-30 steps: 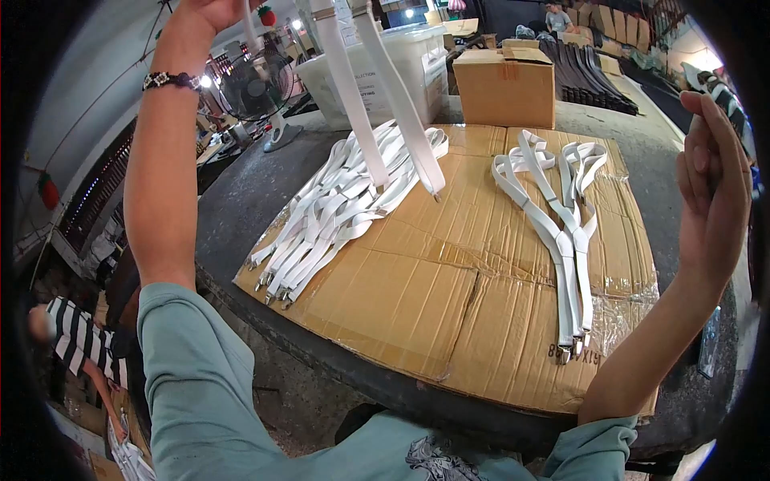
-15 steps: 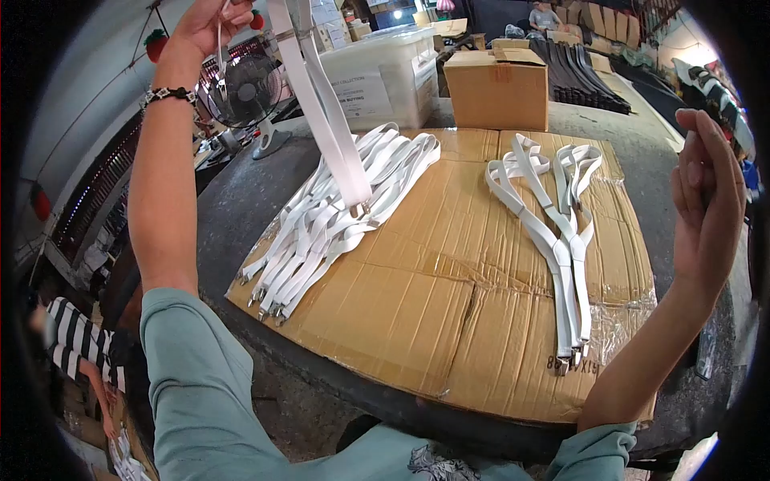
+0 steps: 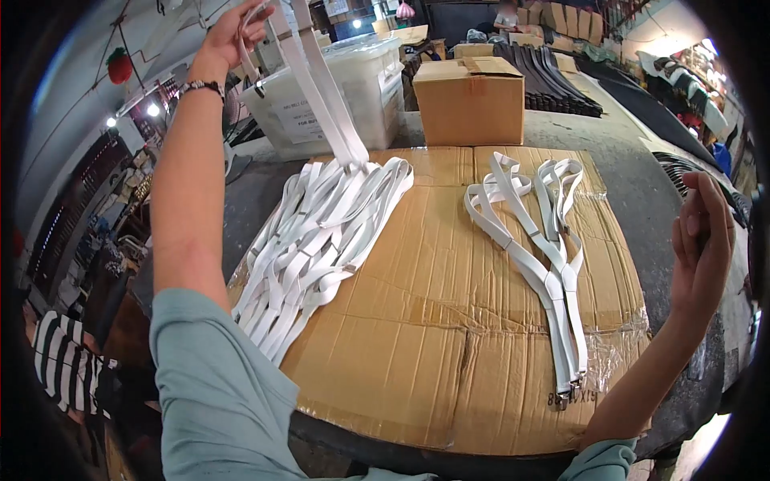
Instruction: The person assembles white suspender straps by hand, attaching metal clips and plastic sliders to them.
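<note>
My left hand (image 3: 233, 36) is raised at the upper left, fingers closed on a pair of white suspenders (image 3: 321, 96). Their straps hang down, and the lower end meets a pile of white suspenders (image 3: 321, 232) on the flattened cardboard (image 3: 401, 377). Toward the right of this sheet lie a few more white suspenders (image 3: 552, 280), with metal clips at the near end. My right hand (image 3: 702, 240) is up in the air beyond the cardboard's right edge. Its fingers are loosely bent, and nothing shows in them.
Behind the cardboard stand a translucent plastic bin (image 3: 353, 104) and a closed cardboard box (image 3: 469, 104). Black straps (image 3: 549, 80) lie farther back. A person in a striped shirt (image 3: 64, 357) is at the lower left, and another person (image 3: 505, 20) sits at the far back.
The view has shifted, with the bin and box now lower and farther left. My left hand still holds the hanging suspenders, and my right hand appears lower in view.
</note>
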Demonstrator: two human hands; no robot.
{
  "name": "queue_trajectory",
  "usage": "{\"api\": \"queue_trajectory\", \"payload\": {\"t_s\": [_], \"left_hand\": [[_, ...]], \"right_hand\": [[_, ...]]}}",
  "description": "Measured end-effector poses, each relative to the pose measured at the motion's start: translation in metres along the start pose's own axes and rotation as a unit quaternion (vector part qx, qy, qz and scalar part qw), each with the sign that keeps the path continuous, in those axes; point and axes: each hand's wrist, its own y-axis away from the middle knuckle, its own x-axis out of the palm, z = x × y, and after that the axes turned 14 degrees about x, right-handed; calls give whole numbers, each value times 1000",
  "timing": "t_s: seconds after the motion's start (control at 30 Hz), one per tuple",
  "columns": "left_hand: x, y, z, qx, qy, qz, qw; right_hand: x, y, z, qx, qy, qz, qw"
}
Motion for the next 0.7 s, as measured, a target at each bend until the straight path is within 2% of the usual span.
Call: {"api": "queue_trajectory", "payload": {"t_s": [0.03, 0.13, 0.17, 0.23, 0.3, 0.33, 0.4, 0.5, 0.7], "left_hand": [[94, 30, 8, 85, -52, -152, 983], [45, 29, 48, 39, -42, -143, 988], [66, 47, 58, 41, -61, -182, 981], [25, 66, 84, -85, -97, -126, 984], [20, 90, 97, -135, -121, -138, 974], [33, 114, 102, -121, -127, -180, 968], [24, 153, 100, -122, -85, -170, 974], [14, 215, 97, -168, -100, -189, 962], [57, 317, 86, -308, -154, -172, 923]], "right_hand": [[-1, -1, -1, 1, 0, 3, 1000], [0, -3, -4, 4, 10, -11, 1000], [0, -2, -4, 7, 16, -21, 1000], [0, -2, -3, 10, 20, -18, 1000], [-1, -2, -2, 11, 20, -13, 1000], [-4, -2, -2, 9, 18, -9, 1000], [-9, -3, -1, 12, 6, -10, 1000], [-14, -4, 1, 17, -10, -18, 1000], [-34, -9, -10, 4, 0, 3, 1000]]}}
